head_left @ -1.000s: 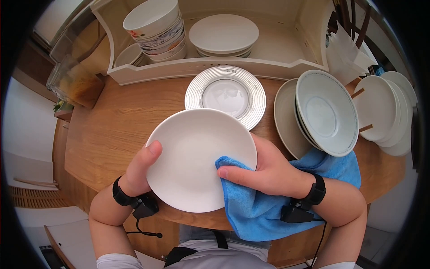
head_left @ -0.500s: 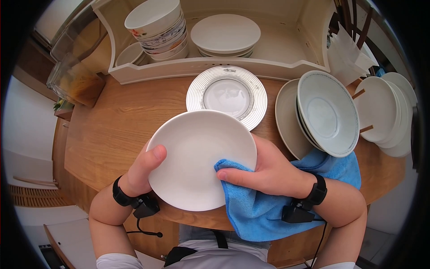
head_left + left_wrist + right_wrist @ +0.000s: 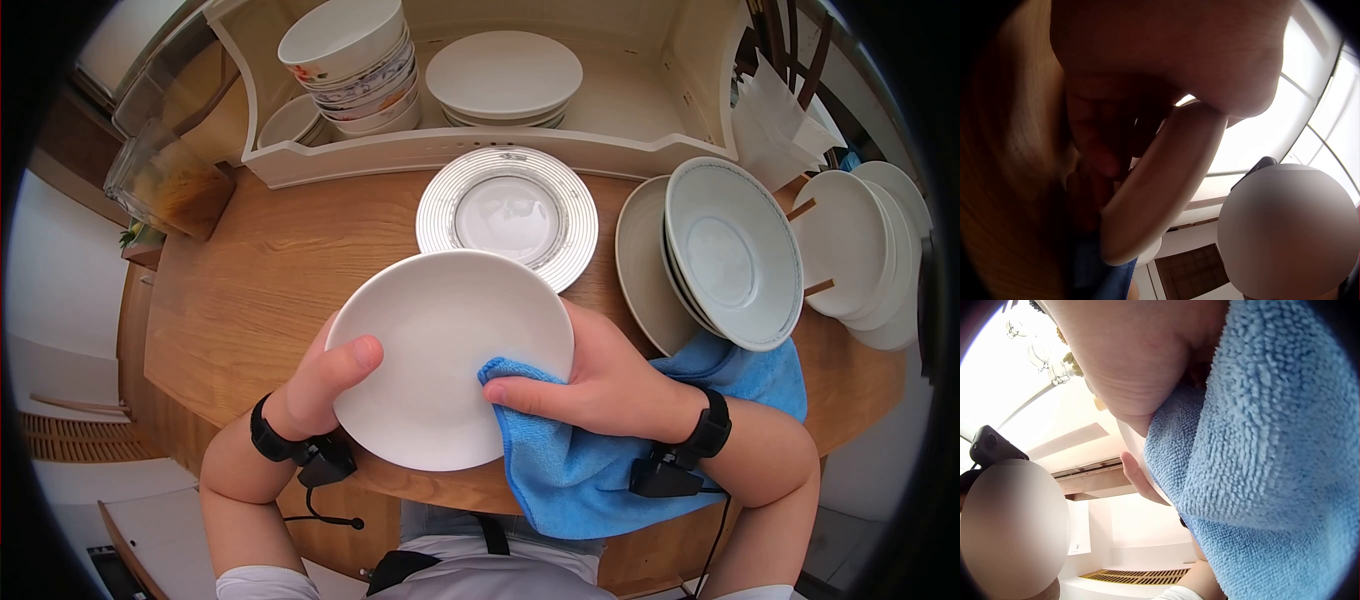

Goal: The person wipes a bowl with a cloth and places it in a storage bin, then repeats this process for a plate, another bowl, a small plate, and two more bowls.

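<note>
A plain white plate (image 3: pixel 430 340) is held between both hands above the table's near edge. The left hand (image 3: pixel 325 385) grips its left rim, thumb on the upper face and fingers underneath. At the right rim the right hand (image 3: pixel 600 385) pinches the plate through a blue cloth (image 3: pixel 580 470), its thumb on the cloth's corner; the rest of the cloth hangs down and spreads right. In the left wrist view, curled fingers lie under the plate (image 3: pixel 1160 187). The right wrist view has the cloth (image 3: pixel 1260 450) bunched against the right palm.
A silver-rimmed plate (image 3: pixel 545 215) lies just beyond the held one. To the right, bowls (image 3: pixel 735 255) lean on a beige plate (image 3: pixel 640 265), beside several racked plates (image 3: pixel 835 240). Behind stands a cream shelf (image 3: pixel 640 155) with stacked bowls (image 3: pixel 345 50) and plates (image 3: pixel 503 75). A glass container (image 3: pixel 175 185) stands left.
The left thumb has slid inward and slightly down over the plate's face. The plate's far edge has tipped a little lower, and the right hand with the cloth has barely moved.
</note>
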